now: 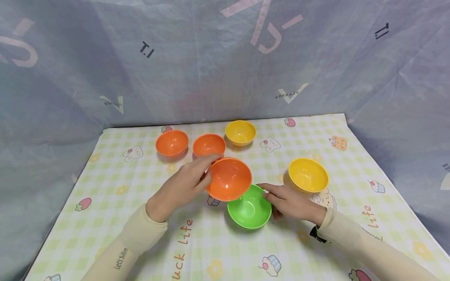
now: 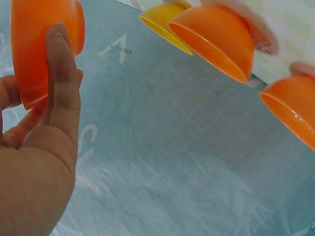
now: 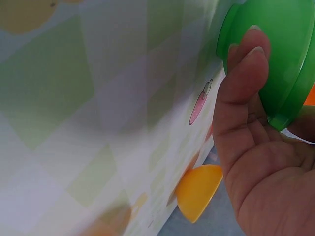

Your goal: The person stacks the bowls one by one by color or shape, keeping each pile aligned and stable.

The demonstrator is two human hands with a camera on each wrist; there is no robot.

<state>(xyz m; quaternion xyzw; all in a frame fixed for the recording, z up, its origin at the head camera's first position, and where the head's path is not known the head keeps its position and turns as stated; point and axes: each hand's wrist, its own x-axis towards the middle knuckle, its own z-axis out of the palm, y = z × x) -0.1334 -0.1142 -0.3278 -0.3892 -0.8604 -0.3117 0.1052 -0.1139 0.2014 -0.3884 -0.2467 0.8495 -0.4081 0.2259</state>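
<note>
My left hand (image 1: 183,185) grips an orange bowl (image 1: 230,180) by its left rim, thumb inside and fingers outside. The left wrist view shows the fingers spread along the outer wall of this orange bowl (image 2: 30,49). In the head view it overlaps the upper left of a green bowl (image 1: 250,210), hiding part of that rim. My right hand (image 1: 293,203) holds the green bowl at its right rim. Seen from the right wrist, curled fingers (image 3: 246,73) lie against the outside of the green bowl (image 3: 280,44), and a second rim line runs just below its edge.
Two orange bowls, one farther left (image 1: 172,143) and one nearer the middle (image 1: 209,145), stand at the back beside a yellow bowl (image 1: 240,133). Another yellow bowl (image 1: 308,175) stands right of my right hand. A checkered cloth (image 1: 140,218) covers the table; a grey curtain (image 1: 197,70) hangs behind.
</note>
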